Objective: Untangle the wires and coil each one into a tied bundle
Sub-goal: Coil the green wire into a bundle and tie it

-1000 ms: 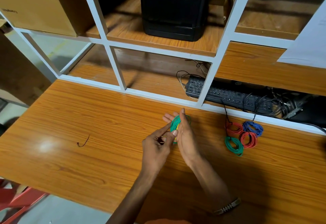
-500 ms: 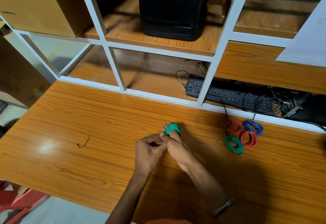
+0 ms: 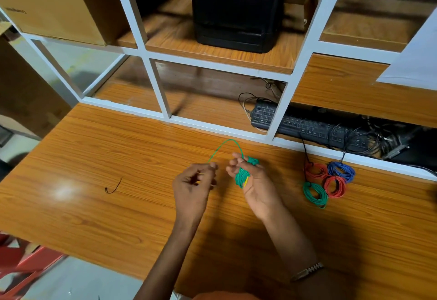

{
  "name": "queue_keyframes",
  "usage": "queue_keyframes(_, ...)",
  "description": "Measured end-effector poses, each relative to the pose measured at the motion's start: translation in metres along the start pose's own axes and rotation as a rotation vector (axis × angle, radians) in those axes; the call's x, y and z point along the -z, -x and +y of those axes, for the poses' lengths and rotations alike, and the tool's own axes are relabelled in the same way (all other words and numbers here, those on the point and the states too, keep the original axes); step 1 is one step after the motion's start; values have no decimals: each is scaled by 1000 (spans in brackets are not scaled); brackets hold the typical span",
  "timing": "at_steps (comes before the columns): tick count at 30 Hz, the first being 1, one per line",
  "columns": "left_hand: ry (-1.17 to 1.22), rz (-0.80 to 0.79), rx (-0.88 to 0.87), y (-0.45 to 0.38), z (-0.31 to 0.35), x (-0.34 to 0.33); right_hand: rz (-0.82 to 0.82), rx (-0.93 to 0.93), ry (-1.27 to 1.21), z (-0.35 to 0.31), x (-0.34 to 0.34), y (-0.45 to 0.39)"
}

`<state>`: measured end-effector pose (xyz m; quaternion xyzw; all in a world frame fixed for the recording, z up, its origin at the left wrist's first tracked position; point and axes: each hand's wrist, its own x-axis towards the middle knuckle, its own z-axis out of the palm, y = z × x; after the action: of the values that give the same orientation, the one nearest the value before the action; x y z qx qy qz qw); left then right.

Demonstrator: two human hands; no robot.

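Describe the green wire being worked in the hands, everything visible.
The green wire is thin, plastic-coated, mostly wound into a tight coil around the right hand's fingers. A yellow streak shows on the coil. One loose end arcs up and left to the left hand, which pinches it. It hangs above the wooden desk, not touching it.

Right hand (image 3: pixel 254 181) has a green coil (image 3: pixel 243 175) wrapped round its fingers, left hand (image 3: pixel 192 181) pinches the loose end arching between them. Four tied bundles (image 3: pixel 327 182) sit on the desk (image 3: pixel 118 205) to the right, near a keyboard (image 3: pixel 307 128).
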<state>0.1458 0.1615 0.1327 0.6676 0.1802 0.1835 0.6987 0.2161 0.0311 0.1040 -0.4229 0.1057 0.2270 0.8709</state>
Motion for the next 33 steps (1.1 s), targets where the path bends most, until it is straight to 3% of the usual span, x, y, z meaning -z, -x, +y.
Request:
queue_keyframes(2,102,65,253,-14,-16,2,-96,-93,-168,-11,1,9)
queue_keyframes(3,108,11,416,-19,-20,4,-148,-133,-195,-13,2,13)
queue_keyframes(5,157,-242,657,-21,-23,-3,-232,-218,-152,-10,-2,21)
queue_keyframes(7,246,-388,734,-12,-20,-13,-259,-281,-77,-4,-5,26)
queue_keyframes(12,346,-441,710,-13,-18,-12,-280,-333,25,-8,-2,28)
queue_keyframes(16,469,-596,692,-20,-20,6,-259,-356,133,-21,0,24)
queue_keyframes(20,490,-724,552,-18,-27,14,-283,-403,164,-23,-5,22)
queue_keyframes(23,518,-664,607,-17,-27,8,-325,-455,245,-19,-14,23)
queue_keyframes(26,398,-630,606,-15,-29,2,-355,-543,323,-12,-16,20)
queue_keyframes(33,274,-423,505,-10,-22,-8,-317,-456,361,3,-23,20)
